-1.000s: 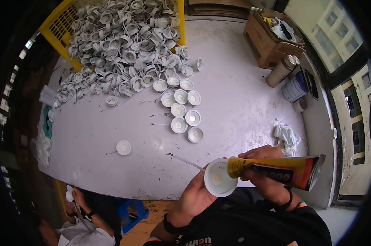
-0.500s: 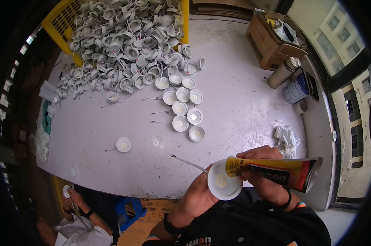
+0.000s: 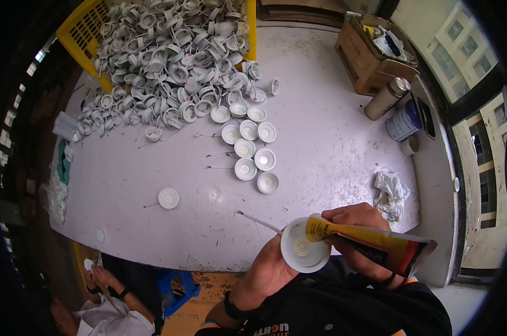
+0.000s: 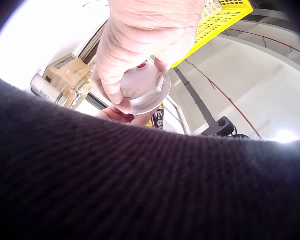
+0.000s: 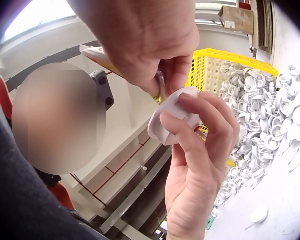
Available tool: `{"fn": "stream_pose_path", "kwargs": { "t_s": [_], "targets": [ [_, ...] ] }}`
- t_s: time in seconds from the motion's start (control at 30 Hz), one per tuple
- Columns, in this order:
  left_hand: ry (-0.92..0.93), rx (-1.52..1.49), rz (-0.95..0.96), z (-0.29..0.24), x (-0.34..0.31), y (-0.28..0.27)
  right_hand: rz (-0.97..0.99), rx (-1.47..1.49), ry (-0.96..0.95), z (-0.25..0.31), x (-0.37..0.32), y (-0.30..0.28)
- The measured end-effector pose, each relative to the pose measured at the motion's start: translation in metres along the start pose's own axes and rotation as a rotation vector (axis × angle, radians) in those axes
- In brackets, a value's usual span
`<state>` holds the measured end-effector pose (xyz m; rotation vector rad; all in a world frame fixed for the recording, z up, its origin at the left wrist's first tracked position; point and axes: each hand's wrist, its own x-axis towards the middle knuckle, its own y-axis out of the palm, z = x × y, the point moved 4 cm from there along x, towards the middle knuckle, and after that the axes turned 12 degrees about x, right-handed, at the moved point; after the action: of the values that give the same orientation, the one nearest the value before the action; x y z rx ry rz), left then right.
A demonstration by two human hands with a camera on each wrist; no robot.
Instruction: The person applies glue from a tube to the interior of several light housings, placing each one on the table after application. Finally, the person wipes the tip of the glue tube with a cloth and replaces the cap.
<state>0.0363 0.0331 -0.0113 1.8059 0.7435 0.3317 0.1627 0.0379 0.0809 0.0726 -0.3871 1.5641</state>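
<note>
Near the table's front edge, my left hand (image 3: 266, 273) grips a round white LED downlight (image 3: 308, 262) by its back and rim. The lamp's face, with a ring of yellow LEDs, is turned up, and its cable sticks out to the left. My right hand (image 3: 358, 217) holds a yellow and black glue tube (image 3: 379, 249) with its nozzle end over the lamp's rim. In the right wrist view the left fingers (image 5: 187, 142) curl round the lamp's back. The left wrist view shows the lamp's back (image 4: 142, 82) under the hand; the tube is mostly hidden there.
Several finished-looking downlights (image 3: 266, 159) stand mid-table, with one lone downlight (image 3: 168, 198) to their left. Behind them a heap of lamp housings spills from a yellow crate (image 3: 252, 33). A cardboard box (image 3: 358, 61), flask (image 3: 386, 98), tub (image 3: 403, 123) and crumpled plastic (image 3: 392, 193) line the right side.
The tube's tail end has swung down toward my body, while its nozzle end stays at the lamp's rim. The left hand and lamp have shifted only slightly.
</note>
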Motion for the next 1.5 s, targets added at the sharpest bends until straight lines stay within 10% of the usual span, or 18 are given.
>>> {"fn": "stream_pose_path", "kwargs": {
  "t_s": [0.4,0.6,0.73,0.8,0.93,1.2,1.5],
  "targets": [
    [0.096,0.152,-0.123,-0.011,-0.004,-0.004,-0.049,-0.237,-0.255,0.012,-0.001,-0.004],
    [0.190,0.252,-0.139,-0.016,-0.004,-0.005,0.090,-0.252,-0.026,0.024,0.001,-0.009],
    [0.198,0.212,-0.168,-0.015,-0.002,-0.006,0.520,-0.413,0.307,0.026,0.011,0.004],
    [0.193,0.191,-0.159,-0.013,0.000,-0.009,0.150,0.244,0.354,0.015,0.002,0.004],
    [0.160,0.158,-0.119,-0.008,0.004,-0.009,-0.005,0.594,0.606,-0.005,-0.001,0.017],
    [0.127,0.254,-0.124,-0.005,0.003,-0.012,-0.169,0.204,0.078,-0.014,0.010,0.016],
    [0.196,0.186,-0.270,-0.014,-0.007,-0.036,-0.297,0.726,0.295,-0.029,0.001,0.013]
  ]
}}
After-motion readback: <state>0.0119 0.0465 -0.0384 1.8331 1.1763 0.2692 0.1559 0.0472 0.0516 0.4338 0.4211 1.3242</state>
